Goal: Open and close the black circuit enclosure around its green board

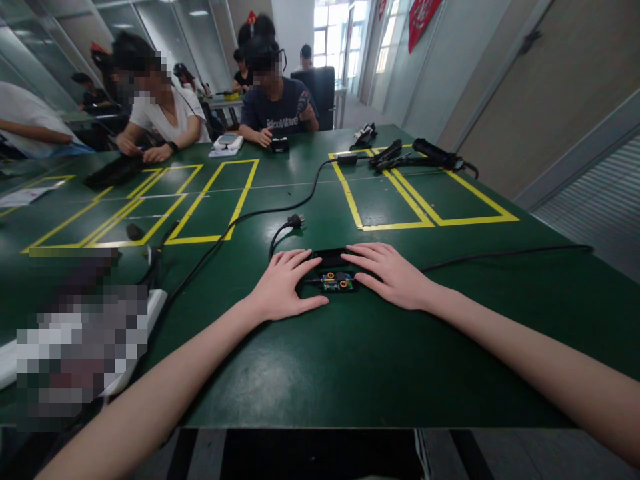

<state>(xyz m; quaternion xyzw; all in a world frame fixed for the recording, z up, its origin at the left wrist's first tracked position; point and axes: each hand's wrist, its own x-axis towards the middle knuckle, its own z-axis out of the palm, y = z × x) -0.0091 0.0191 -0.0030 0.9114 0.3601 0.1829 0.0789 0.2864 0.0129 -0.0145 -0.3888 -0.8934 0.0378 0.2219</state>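
Observation:
A small circuit board (338, 282) with two copper-coloured ring coils lies on the green table between my hands. Just behind it is a black plastic casing half (331, 257), long and narrow. My left hand (287, 283) rests at the left of both, fingers spread, fingertips at the casing's left end. My right hand (393, 275) lies at the other side, fingers stretched out, its fingertips at the casing's right end and near the board. Neither hand is wrapped round anything. A black cable with a plug (295, 221) curves out behind my left hand.
Yellow tape rectangles (395, 227) mark the green table (280, 380). A long black cable (280, 209) crosses it, and another cable (510, 255) runs right. Black adapters and cables (435, 153) lie at the far right. Co-workers (280, 100) sit opposite. A blurred white-edged object (157, 300) is at left.

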